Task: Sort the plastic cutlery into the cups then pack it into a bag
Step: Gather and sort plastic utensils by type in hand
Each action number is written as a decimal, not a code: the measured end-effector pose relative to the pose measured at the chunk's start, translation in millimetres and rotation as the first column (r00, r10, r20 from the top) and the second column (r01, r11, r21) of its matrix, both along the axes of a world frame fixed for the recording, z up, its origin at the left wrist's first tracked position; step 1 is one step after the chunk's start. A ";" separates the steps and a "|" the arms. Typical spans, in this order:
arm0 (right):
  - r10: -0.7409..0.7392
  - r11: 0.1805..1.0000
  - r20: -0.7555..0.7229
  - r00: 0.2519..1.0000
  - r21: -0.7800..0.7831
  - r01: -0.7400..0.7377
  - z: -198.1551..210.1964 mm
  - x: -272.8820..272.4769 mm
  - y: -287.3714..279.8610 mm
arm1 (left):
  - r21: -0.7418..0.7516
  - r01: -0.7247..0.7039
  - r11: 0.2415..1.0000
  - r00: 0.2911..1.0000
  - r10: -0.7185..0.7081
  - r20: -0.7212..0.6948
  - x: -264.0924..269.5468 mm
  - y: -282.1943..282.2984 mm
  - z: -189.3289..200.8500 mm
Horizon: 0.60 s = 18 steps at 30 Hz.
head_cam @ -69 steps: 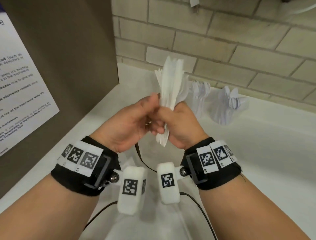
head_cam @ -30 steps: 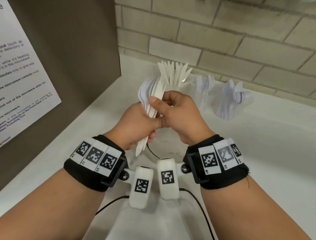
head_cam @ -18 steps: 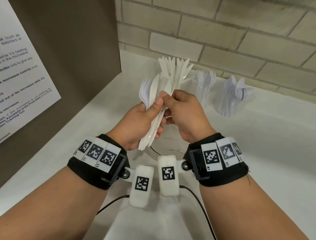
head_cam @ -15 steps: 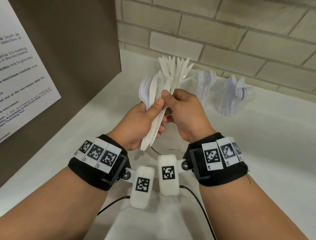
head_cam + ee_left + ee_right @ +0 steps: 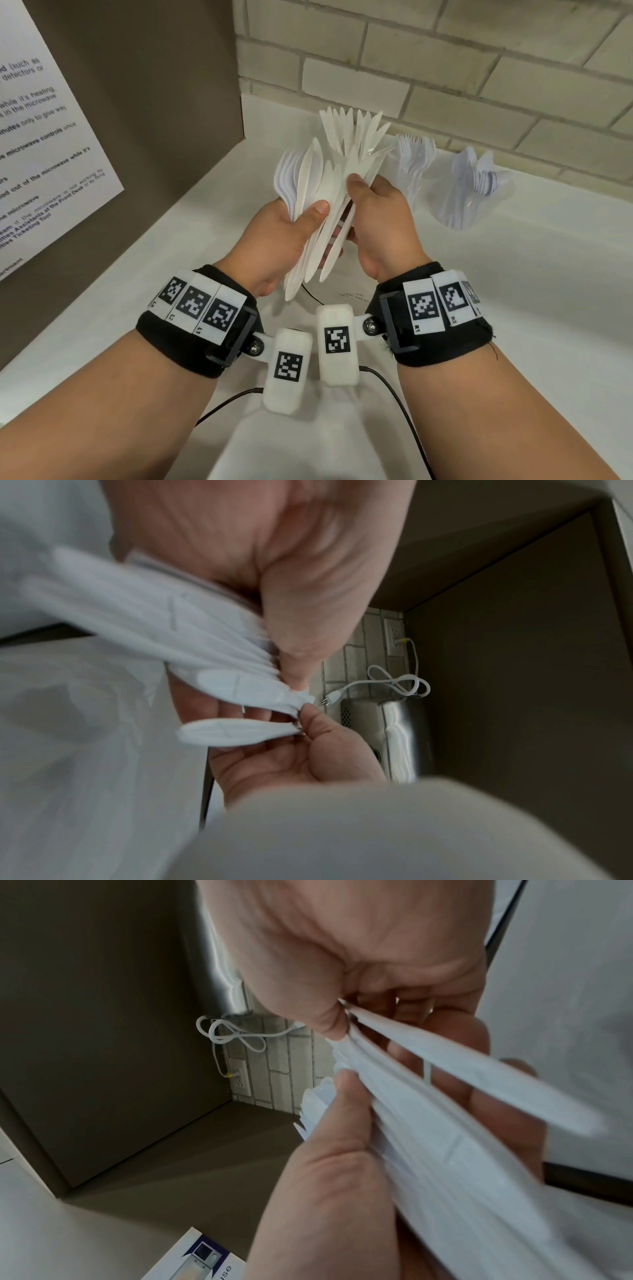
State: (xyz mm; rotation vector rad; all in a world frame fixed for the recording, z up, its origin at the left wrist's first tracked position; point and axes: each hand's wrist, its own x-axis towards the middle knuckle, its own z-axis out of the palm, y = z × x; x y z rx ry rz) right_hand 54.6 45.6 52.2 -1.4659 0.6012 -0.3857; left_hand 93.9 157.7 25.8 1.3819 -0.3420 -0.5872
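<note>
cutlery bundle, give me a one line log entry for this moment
left hand: grips cutlery bundle | right hand: pinches knives | cups: on counter, holding cutlery

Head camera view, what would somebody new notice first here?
Probably the big fan of white plastic cutlery at the centre, gripped between the left hand and the right hand above the white counter. Next, two clear cups of cutlery standing by the brick wall behind.
</note>
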 end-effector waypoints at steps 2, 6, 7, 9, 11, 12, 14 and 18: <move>0.025 1.000 -0.004 1.000 -0.014 -0.025 -0.5 -0.7 1.4 | -0.002 -0.019 1.000 1.000 0.019 -0.008 0.2 -1.0 0.3; 0.083 0.991 -0.041 0.996 -0.102 -0.087 -2.4 -0.4 6.0 | 0.031 -0.063 0.998 0.997 0.062 0.042 3.3 -4.1 -0.8; 0.096 0.988 -0.047 0.994 -0.116 -0.101 -2.2 -1.0 7.9 | 0.050 -0.072 0.996 0.995 0.068 0.070 4.3 -4.3 -1.1; 0.143 0.977 -0.052 0.988 -0.155 -0.150 -3.0 -2.0 10.5 | 0.068 -0.069 0.995 0.994 0.063 0.087 5.4 -4.1 -0.4; 0.185 0.973 -0.046 0.982 -0.133 -0.190 -3.2 -2.9 9.6 | 0.048 -0.033 0.998 0.998 0.030 0.050 4.6 -3.3 1.0; 0.186 0.976 -0.047 0.981 -0.102 -0.190 -2.6 -3.4 8.5 | 0.031 -0.015 0.999 1.000 0.014 0.025 3.4 -2.6 1.9; 0.151 0.987 -0.058 0.987 -0.051 -0.154 -0.8 -3.9 5.3 | -0.014 0.008 1.000 1.000 -0.008 -0.019 2.1 -1.5 2.5; 0.023 0.990 0.044 0.999 0.135 -0.029 4.1 -4.0 -1.7 | -0.036 -0.008 0.999 0.996 0.005 -0.085 4.5 0.4 0.8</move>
